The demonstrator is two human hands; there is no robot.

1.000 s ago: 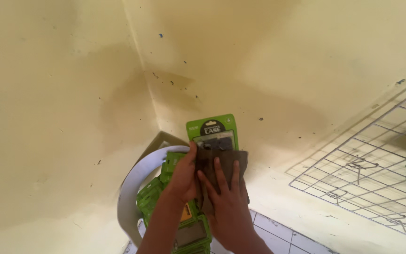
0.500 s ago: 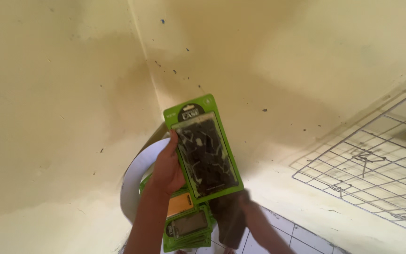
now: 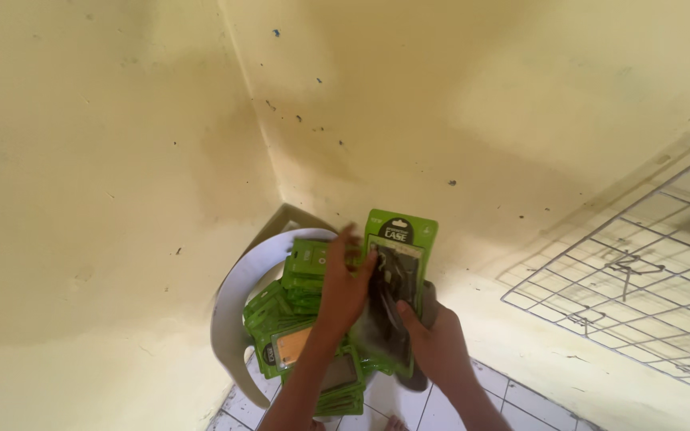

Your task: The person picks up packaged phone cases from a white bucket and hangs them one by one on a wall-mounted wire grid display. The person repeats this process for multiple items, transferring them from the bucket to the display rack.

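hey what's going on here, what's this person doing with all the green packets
A person holds a green packaged phone case in both hands: the left hand lies across its front, the right hand grips it from below. Under them, a white plastic chair in the wall corner carries a pile of similar green packets. A wire grid rack leans on the right.

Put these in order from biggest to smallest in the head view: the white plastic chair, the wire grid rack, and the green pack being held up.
1. Grey wire grid rack, though cut off by the edge.
2. White plastic chair, partly hidden.
3. Green flat pack held up by both hands.
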